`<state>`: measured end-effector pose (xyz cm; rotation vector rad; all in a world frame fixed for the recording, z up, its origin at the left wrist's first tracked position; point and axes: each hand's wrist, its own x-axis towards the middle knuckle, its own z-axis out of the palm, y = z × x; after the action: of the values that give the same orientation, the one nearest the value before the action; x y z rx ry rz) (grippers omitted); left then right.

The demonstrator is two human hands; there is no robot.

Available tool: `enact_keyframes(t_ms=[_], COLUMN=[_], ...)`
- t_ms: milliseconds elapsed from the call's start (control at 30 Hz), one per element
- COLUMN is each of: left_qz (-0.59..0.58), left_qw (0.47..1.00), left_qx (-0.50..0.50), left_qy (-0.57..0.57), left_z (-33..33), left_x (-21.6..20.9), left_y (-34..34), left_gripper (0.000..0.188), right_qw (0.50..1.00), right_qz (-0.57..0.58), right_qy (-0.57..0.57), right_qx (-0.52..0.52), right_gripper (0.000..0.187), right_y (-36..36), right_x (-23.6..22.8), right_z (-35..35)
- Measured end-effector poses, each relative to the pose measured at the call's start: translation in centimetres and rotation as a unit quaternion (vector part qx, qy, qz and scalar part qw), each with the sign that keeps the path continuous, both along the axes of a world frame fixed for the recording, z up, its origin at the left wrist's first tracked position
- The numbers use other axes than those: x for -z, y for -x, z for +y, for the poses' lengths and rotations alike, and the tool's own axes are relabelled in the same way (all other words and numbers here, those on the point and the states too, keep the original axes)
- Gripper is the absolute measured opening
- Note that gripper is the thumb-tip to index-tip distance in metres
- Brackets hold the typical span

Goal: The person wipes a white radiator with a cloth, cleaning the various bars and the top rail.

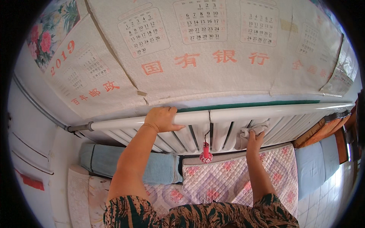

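Note:
A white radiator (243,113) with a thick top rail and several upright bars runs along the wall in front of me. My left hand (161,119) is closed over its top rail, left of the middle, fingers over the far side and thumb in front. Further right, my right hand (255,143) grips a crumpled greyish-white cloth (243,140) and presses it against the upright bars. Between my hands, a red and pink hanging ornament (205,155) dangles on a dark cord from the top rail.
Below the radiator lies a quilted floral pad (228,182), with a folded blue blanket (152,167) at the left. An orange-brown cushion (323,129) and light blue bedding (315,163) are at the right. Calendar sheets (213,79) cover the wall; a grey pipe (42,102) meets the radiator's left end.

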<state>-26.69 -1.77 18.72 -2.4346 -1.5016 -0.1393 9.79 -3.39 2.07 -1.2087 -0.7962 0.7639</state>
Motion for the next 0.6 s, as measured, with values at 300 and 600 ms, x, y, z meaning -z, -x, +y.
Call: enact_keyframes(t_ms=[300, 600], left_qz=[-0.002, -0.015], left_qw=[1.000, 1.000], left_qx=[-0.003, 0.015], left_qy=[0.004, 0.006], left_z=[-0.5, 0.5], left_x=[0.0, -0.2], left_y=[0.6, -0.6], left_gripper=[0.061, 0.062], right_qw=[0.968, 0.940], right_qz=[-0.189, -0.033], right_qy=[0.131, 0.318], right_qx=[0.102, -0.120], right_gripper=[0.074, 0.029], right_y=[3.1, -2.7], right_x=[2.9, 16.7], right_z=[0.4, 4.1])
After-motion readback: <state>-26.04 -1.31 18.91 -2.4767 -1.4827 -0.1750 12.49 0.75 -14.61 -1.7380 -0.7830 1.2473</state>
